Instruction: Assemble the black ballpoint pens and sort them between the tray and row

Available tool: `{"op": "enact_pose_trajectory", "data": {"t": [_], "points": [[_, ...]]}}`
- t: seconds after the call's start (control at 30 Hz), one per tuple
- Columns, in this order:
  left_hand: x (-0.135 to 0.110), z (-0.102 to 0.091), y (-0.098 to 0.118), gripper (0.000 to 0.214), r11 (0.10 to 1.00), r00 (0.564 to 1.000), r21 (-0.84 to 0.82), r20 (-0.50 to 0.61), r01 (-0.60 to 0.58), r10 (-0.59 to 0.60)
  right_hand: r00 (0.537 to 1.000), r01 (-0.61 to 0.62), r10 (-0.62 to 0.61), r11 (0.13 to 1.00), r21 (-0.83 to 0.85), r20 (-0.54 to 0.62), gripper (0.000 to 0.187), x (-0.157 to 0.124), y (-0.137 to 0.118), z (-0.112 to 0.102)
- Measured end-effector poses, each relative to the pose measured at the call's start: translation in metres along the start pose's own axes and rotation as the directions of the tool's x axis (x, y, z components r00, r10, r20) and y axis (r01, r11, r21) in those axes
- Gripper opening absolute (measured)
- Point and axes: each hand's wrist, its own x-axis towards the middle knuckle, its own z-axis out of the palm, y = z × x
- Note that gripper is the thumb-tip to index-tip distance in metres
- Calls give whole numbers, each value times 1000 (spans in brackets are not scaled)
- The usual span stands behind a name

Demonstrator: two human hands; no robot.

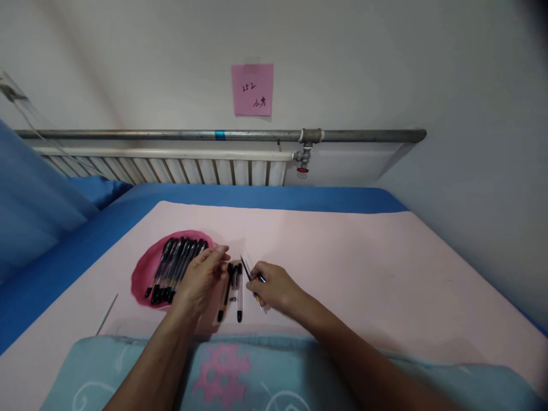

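My right hand is closed around a slim pen refill, its thin tip pointing up and to the left. A small dark shiny piece also shows between those fingers; I cannot make out what it is. My left hand is held with its fingers loosely apart beside the pink tray, and I see nothing in it. Between the hands lie a dark-filled pen and a clear pen barrel with black ends. Small black parts lie between these two.
Several black-capped pens lie side by side in the tray. A thin white stick rests at the left on the pink table cover. A patterned blue cloth lies along the near edge. Behind are a radiator and a pipe.
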Motion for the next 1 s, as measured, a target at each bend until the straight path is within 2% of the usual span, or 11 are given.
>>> {"op": "enact_pose_trajectory", "data": {"t": [0.17, 0.33, 0.43, 0.57, 0.63, 0.73, 0.9, 1.0], "points": [[0, -2, 2, 22, 995, 994, -68, 86, 70, -64, 999, -27, 28, 999, -34, 35, 13, 2, 5, 6], [-3, 2, 2, 19, 991, 992, -78, 73, 105, -99, 999, 10, -7, 999, -50, 50, 5, -1, 4, 13], [-3, 3, 3, 17, 991, 992, -76, 69, 112, -107, 999, 39, -38, 998, -55, 26, 3, -1, 4, 10], [-2, 5, 1, 19, 979, 984, -113, 61, 171, -165, 993, 97, -100, 994, -55, -62, 6, -3, -3, -1], [-2, 7, 0, 22, 963, 975, -158, 77, 219, -209, 973, 184, -185, 983, -24, -140, 10, -7, -11, -6], [-5, 10, -3, 26, 941, 961, -205, 114, 271, -252, 908, 358, -353, 933, -19, -225, 13, -12, -19, -6], [-16, 21, -7, 37, 912, 921, -188, 219, 365, -323, 827, 505, -546, 827, -247, -136, 13, -15, -17, 5], [-21, 25, -11, 40, 896, 895, -165, 256, 412, -365, 826, 499, -552, 810, -308, -112, 14, -13, -12, 7]]}}
